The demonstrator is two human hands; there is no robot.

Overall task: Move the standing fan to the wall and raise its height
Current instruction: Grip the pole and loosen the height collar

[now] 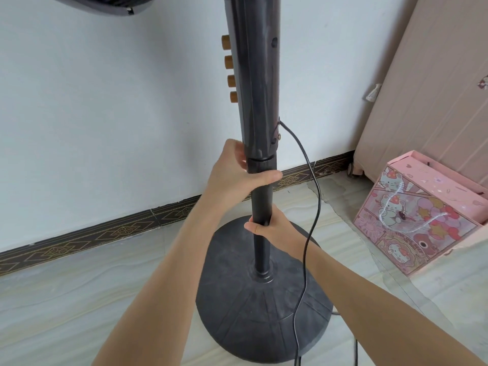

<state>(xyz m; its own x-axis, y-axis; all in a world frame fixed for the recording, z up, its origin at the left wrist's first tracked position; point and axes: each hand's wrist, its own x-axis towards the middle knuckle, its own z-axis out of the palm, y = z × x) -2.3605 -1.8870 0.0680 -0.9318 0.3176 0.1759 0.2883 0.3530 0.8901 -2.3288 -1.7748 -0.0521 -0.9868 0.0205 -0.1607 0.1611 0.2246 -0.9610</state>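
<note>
Near the wall (105, 114), a black standing fan (257, 88) (dusty base (237, 313)) stands upright.

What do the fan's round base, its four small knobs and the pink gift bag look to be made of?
Round base: dark grey matte, dusty, with moulded radial ribs; likely plastic over a weight, though that is hidden.
Knobs: tan, cork- or wood-like colour; possibly tinted plastic.
Pink gift bag: printed, slightly glossy paper or card, folded creases, white cord handle.

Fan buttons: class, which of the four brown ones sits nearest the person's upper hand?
The lowest button, bottom of the column, closest above the left hand.
</note>
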